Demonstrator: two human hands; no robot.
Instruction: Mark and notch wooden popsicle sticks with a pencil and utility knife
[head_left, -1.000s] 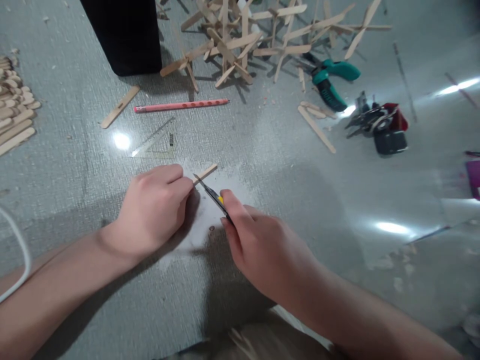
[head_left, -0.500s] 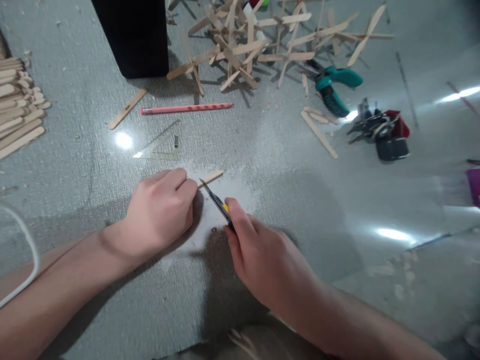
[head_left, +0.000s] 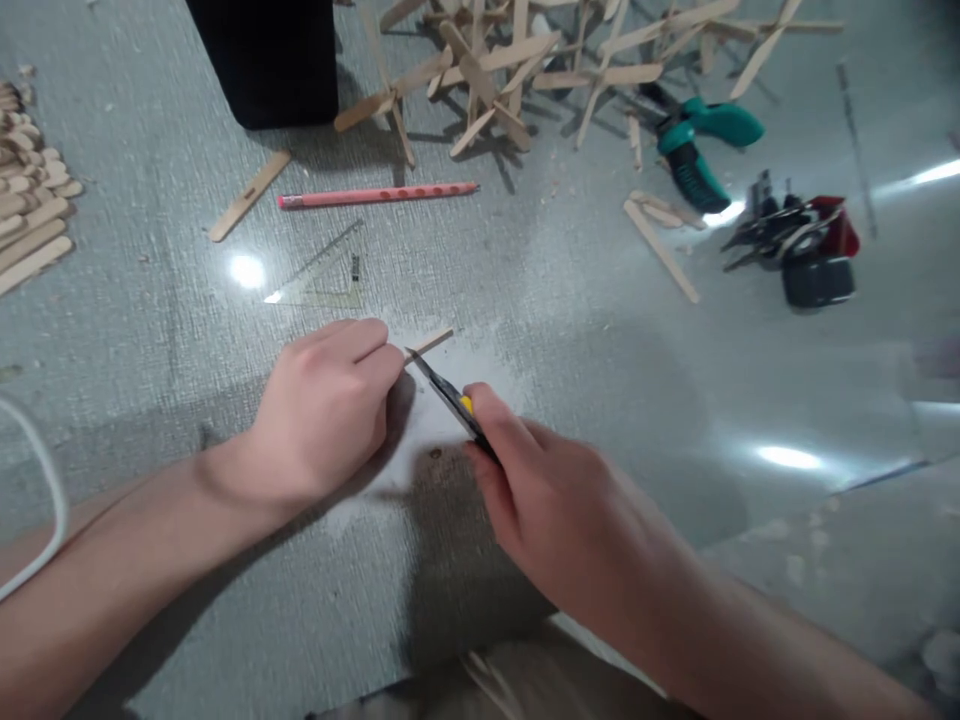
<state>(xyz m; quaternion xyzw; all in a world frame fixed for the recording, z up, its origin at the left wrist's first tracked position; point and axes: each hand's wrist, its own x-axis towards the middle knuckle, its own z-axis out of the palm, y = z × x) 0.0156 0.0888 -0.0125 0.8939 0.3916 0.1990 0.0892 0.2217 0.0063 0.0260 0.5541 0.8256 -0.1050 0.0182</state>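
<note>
My left hand (head_left: pixel 322 410) is closed and presses a wooden craft stick (head_left: pixel 431 342) down on the grey surface; only the stick's right end shows past the fingertips. My right hand (head_left: pixel 555 490) is closed around a utility knife (head_left: pixel 450 395) with a yellow slider. The knife's blade tip rests on the stick right beside my left fingertips. A pale scuffed patch of the surface lies under both.
A clear set square (head_left: pixel 319 275) and a pink pencil (head_left: pixel 375 194) lie beyond my hands. Farther back are a black block (head_left: pixel 262 55), a pile of glued stick crosses (head_left: pixel 540 60), teal pliers (head_left: pixel 701 150), a red-and-black tool (head_left: pixel 810 245), and stacked sticks (head_left: pixel 30 215) far left.
The view has shifted slightly. My hands stay in the same grip, with the blade still on the stick; the right hand has drawn back a little toward me.
</note>
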